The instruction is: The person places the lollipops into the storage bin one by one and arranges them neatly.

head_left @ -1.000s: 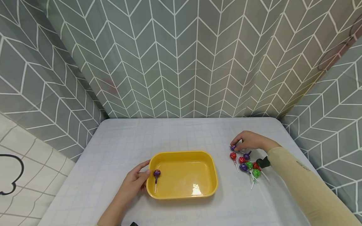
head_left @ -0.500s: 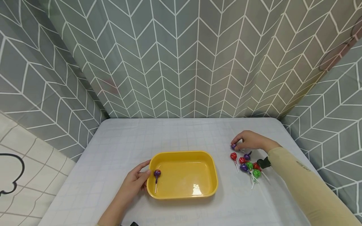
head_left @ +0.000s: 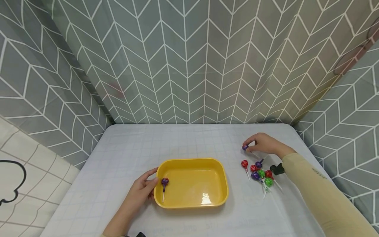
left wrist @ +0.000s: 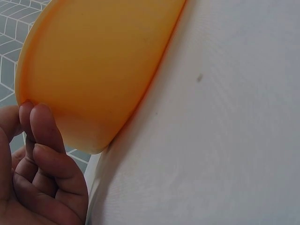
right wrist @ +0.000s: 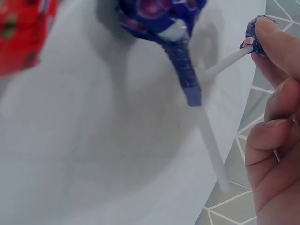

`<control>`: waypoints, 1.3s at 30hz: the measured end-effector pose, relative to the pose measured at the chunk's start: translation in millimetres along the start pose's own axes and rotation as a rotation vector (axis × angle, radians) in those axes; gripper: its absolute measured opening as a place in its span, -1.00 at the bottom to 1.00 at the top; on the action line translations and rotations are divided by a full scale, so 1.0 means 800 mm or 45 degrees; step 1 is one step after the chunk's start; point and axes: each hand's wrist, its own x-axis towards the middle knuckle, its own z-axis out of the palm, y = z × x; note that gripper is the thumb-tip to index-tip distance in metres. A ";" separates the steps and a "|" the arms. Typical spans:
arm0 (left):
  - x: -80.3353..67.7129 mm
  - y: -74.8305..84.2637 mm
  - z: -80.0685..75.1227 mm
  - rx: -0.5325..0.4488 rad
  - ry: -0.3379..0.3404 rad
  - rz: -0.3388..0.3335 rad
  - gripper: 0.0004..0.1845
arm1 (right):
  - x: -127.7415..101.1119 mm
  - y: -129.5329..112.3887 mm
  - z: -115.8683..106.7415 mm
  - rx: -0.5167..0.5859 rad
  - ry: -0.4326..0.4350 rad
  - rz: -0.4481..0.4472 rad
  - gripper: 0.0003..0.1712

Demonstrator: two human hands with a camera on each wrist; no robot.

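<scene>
My right hand pinches a purple-wrapped lollipop by its head, between thumb and fingertips; its white stick points away in the right wrist view. Just below that hand lies a loose pile of lollipops with red, green and purple wrappers, among them a red lollipop and a green lollipop. At the left end of a yellow tray, my left hand grips the rim, thumb on top and fingers at the outside wall. One purple lollipop lies inside, near that end.
A white cloth covers the table. Grey curtains with white chevron lines hang behind it and along both sides. In the right wrist view, another purple lollipop looms close to the camera.
My right hand has risen slightly away from the pile, carrying the purple lollipop toward the back of the table. The left hand and the tray stay where they were.
</scene>
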 end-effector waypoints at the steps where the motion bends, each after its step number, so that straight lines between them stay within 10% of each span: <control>1: 0.000 0.000 0.000 -0.001 -0.002 0.001 -0.47 | -0.001 -0.001 -0.001 0.006 0.009 0.005 -0.67; 39: -0.002 0.001 0.001 0.000 0.003 0.007 -0.50 | -0.018 -0.082 0.000 0.543 0.149 0.155 -0.38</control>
